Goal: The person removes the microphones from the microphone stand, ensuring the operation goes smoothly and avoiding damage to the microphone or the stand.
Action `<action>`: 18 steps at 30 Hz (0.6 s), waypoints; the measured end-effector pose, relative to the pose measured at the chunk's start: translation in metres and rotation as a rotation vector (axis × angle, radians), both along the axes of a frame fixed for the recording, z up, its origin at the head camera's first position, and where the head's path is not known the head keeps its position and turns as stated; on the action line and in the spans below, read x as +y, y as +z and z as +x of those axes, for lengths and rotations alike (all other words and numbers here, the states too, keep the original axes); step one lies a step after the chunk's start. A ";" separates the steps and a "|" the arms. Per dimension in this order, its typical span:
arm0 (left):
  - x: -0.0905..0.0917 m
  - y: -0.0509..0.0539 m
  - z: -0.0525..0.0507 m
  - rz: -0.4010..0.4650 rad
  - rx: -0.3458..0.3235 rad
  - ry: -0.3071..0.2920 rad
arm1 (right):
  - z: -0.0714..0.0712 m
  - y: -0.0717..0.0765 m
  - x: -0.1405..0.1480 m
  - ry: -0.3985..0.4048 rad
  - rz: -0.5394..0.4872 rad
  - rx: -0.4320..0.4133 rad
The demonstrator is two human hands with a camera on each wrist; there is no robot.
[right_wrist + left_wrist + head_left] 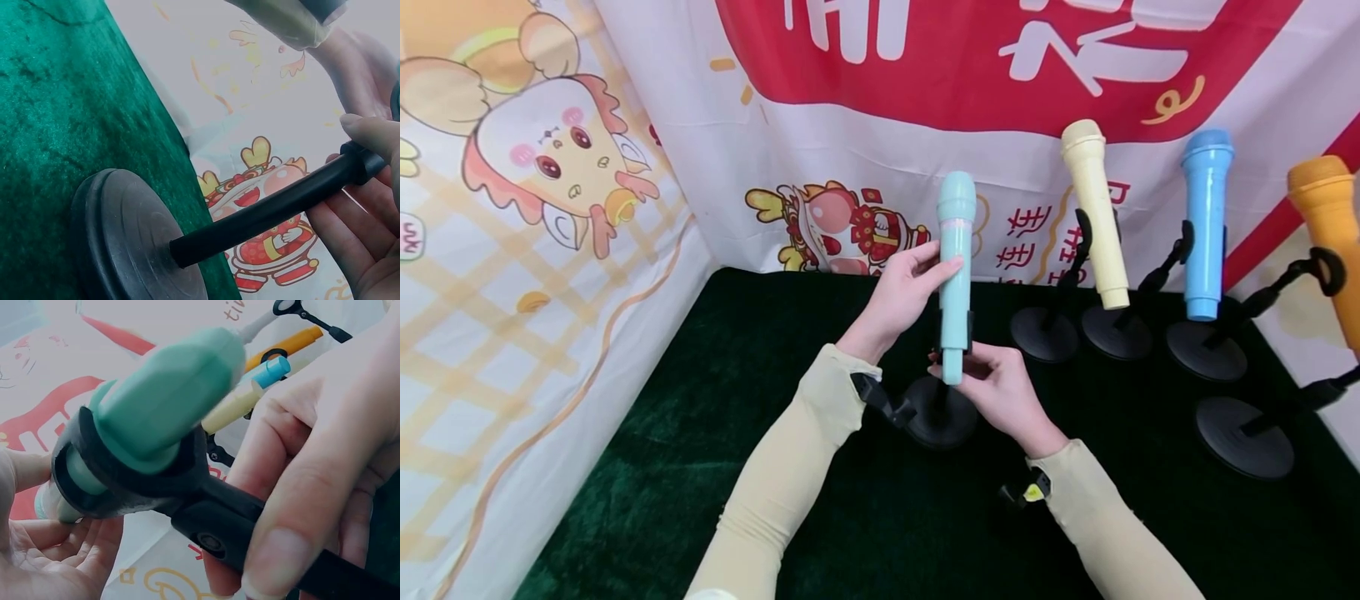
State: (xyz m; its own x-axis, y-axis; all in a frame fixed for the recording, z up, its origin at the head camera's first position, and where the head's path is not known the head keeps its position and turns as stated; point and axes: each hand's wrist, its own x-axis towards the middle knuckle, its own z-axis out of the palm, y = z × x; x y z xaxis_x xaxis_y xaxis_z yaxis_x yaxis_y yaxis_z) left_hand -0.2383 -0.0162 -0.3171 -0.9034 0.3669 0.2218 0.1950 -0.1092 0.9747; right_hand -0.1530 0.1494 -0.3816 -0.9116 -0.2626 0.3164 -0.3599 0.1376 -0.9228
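A mint-green microphone (pixel 956 283) stands nearly upright on a black stand (pixel 942 418) with a round base. My left hand (pixel 901 292) holds the microphone's upper body between thumb and fingers. Lower down, my right hand (pixel 1006 390) pinches the stand's post just below the clip. In the left wrist view, the black clip (pixel 140 484) wraps around the lower part of the microphone, whose tail end faces the camera. The right wrist view shows the post (pixel 269 212) rising from the base (pixel 134 237) to the right fingers. Part of the clip is hidden behind the microphone in the head view.
To the right, cream (pixel 1101 217), blue (pixel 1207 225) and orange (pixel 1330 242) microphones sit on black stands. Another stand base (pixel 1244 437) lies nearer. Dark green cloth (pixel 647 467) covers the table. Printed fabric (pixel 677 100) hangs behind and at the left.
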 end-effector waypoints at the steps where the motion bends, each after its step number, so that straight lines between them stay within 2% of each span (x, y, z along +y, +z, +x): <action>1: 0.000 -0.001 0.000 -0.003 -0.001 0.004 | 0.000 0.000 0.000 0.002 0.001 0.002; 9: -0.001 0.000 0.004 -0.069 -0.016 0.050 | 0.000 0.001 0.000 0.001 -0.001 -0.001; 18: -0.004 -0.002 0.012 -0.048 -0.041 0.063 | -0.003 -0.003 0.001 0.020 -0.004 0.014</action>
